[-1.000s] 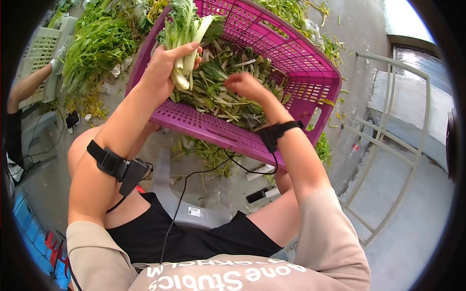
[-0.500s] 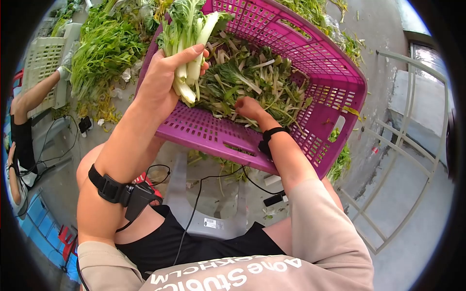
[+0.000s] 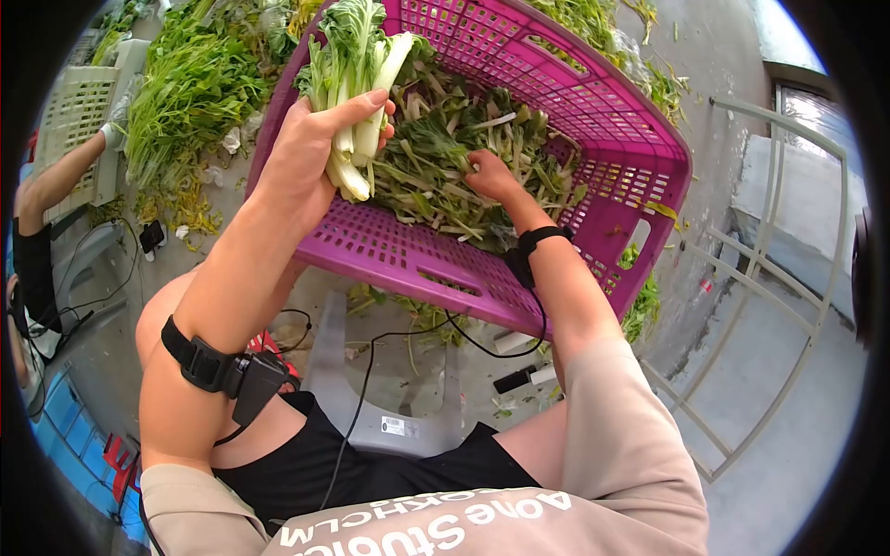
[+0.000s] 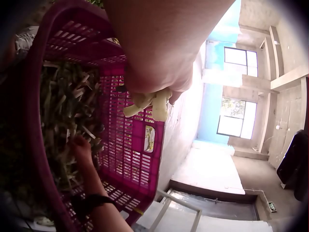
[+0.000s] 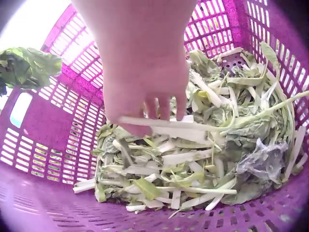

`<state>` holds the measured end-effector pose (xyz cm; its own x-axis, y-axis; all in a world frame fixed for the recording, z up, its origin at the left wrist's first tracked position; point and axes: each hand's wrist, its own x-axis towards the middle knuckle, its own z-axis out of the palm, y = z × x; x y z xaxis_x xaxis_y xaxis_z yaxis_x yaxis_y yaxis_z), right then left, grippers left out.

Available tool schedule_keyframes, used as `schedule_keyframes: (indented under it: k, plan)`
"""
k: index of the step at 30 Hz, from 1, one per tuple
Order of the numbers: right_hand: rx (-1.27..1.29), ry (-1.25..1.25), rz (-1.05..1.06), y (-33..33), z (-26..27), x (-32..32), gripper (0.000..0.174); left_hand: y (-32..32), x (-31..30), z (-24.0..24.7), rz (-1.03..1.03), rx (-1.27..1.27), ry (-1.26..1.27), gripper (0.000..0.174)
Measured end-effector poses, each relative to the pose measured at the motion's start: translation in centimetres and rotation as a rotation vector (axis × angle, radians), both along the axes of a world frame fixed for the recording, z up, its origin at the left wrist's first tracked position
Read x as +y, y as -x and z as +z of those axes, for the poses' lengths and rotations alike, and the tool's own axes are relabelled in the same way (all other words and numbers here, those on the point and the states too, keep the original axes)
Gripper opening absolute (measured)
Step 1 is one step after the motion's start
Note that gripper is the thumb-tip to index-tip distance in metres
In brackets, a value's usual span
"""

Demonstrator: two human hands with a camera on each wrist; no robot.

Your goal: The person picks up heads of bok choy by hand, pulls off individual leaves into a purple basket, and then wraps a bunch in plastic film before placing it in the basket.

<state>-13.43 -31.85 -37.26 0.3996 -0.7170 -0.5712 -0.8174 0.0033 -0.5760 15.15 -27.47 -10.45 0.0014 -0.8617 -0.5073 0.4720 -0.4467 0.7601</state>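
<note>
Over the left side of the purple plastic basket (image 3: 640,167), my left hand (image 3: 306,153) grips a bunch of leafy greens (image 3: 348,65). Its crinkled leaves point up and away, and its thick white stalk ends (image 4: 160,108) stick out below the fingers. Down inside the basket, my right hand (image 3: 493,176) is at the surface of the heap of cut stalks and leaves (image 5: 159,191). A long pale leaf stalk (image 5: 193,126) runs between its thumb and curled fingers. Part of that grip is hidden behind the hand.
Piles of loose greens (image 3: 190,102) lie on the floor at the upper left, by a pale crate (image 3: 88,120) with another person's arm (image 3: 69,171). A grey stool (image 3: 389,426) is between the knees. A metal frame (image 3: 779,232) stands right; a cable (image 3: 371,371) crosses the lap.
My right hand first dropped lower over the heap toward the basket's near side, then moved slightly up and right. My left hand keeps its grip on the bunch. The head view has shifted somewhat.
</note>
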Motion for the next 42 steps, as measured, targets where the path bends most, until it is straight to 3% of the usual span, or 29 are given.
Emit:
schedule_keyframes:
  k: [4, 7, 15, 17, 21, 23, 24, 26, 27, 30, 31, 33, 35, 36, 40, 42]
  plan:
    - [0.262, 0.020, 0.082, -0.5, -2.2, 1.3, 0.035, -0.4, -0.3, 0.1, 0.019, 0.019, 0.030, 0.030]
    - [0.238, 0.068, -0.049, -1.0, -3.2, 2.8, 0.033, -0.4, -0.5, 0.0, 0.027, 0.028, 0.059, 0.030]
    - [0.161, -0.044, -0.075, -0.6, -4.0, 3.5, 0.035, 0.6, -0.5, 0.3, 0.031, 0.006, 0.015, 0.035]
    - [0.080, -0.101, -0.244, -0.4, -3.9, 3.8, 0.033, 0.6, -0.5, 0.0, 0.030, 0.017, -0.013, 0.034]
    - [-0.042, -0.158, -0.311, 0.3, 2.2, 1.0, 0.038, 1.3, -0.4, -0.5, 0.024, 0.043, 0.052, 0.034]
    - [-0.331, -0.062, -0.590, 0.5, 6.5, -0.1, 0.036, 1.4, -0.2, -0.9, -0.009, 0.044, -0.008, 0.034]
    - [-0.324, -0.043, -0.593, 0.7, 9.2, -0.5, 0.036, 1.6, -0.1, -0.8, 0.005, 0.045, -0.041, 0.033]
    - [-0.562, -0.234, -0.697, 1.1, 15.3, -0.7, 0.033, 2.0, 0.4, -0.8, -0.023, 0.055, -0.025, 0.032]
    - [-0.563, -0.204, -0.710, 1.2, 18.3, -0.4, 0.033, 2.2, 0.5, -0.9, -0.040, 0.053, -0.020, 0.032]
    - [-0.729, 0.058, -0.693, 1.3, 26.1, 2.0, 0.054, 3.2, 1.6, -0.6, -0.095, 0.067, -0.035, 0.032]
    - [-0.716, 0.167, -0.660, 1.5, 28.5, 3.0, 0.051, 3.5, 1.9, -0.6, -0.105, 0.068, -0.033, 0.033]
    - [-0.810, 0.234, -0.793, 1.3, 30.2, 5.2, 0.042, 4.2, 2.2, -1.2, -0.155, 0.076, -0.005, 0.036]
    - [-0.888, -0.336, -1.015, 2.6, 29.3, 7.1, 0.033, 4.7, 2.5, -1.1, -0.146, 0.107, 0.011, 0.038]
    - [-0.919, -0.532, -1.014, 2.4, 29.4, 7.2, 0.031, 4.9, 2.5, -0.7, -0.127, 0.128, -0.002, 0.038]
    - [-0.970, -0.260, -0.895, 1.2, 31.5, 7.5, 0.031, 5.1, 2.4, -0.1, -0.164, 0.194, -0.035, 0.038]
    - [-0.879, -0.162, -0.836, 1.1, 31.7, 7.1, 0.034, 5.3, 2.9, 0.6, -0.200, 0.250, -0.072, 0.036]
